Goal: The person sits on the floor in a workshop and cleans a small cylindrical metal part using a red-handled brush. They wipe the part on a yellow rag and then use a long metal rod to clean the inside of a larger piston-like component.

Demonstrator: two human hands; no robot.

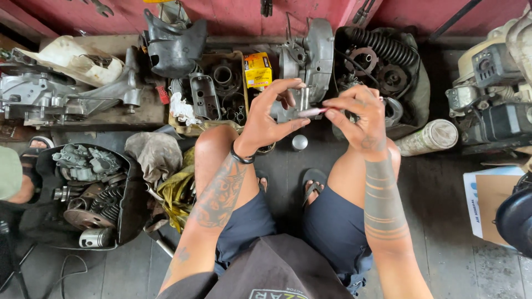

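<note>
My left hand (270, 113) is raised above my knees, thumb and fingers curled around one end of a small pale cylindrical metal part (310, 112). My right hand (357, 113) pinches the other end of the same part with its fingertips. Just beyond the hands an aluminium engine casing (307, 58) stands on the floor. A small round metal cap (300, 142) lies on the floor between my knees, below the hands.
A black tub (128, 182) of engine parts sits at left, with rags (158, 155) beside it. A cardboard box (202, 130) of parts and a yellow carton (257, 69) lie ahead. A bag (418, 83) of clutch parts, a rolled cylinder (429, 137) and an engine (493, 94) stand at right.
</note>
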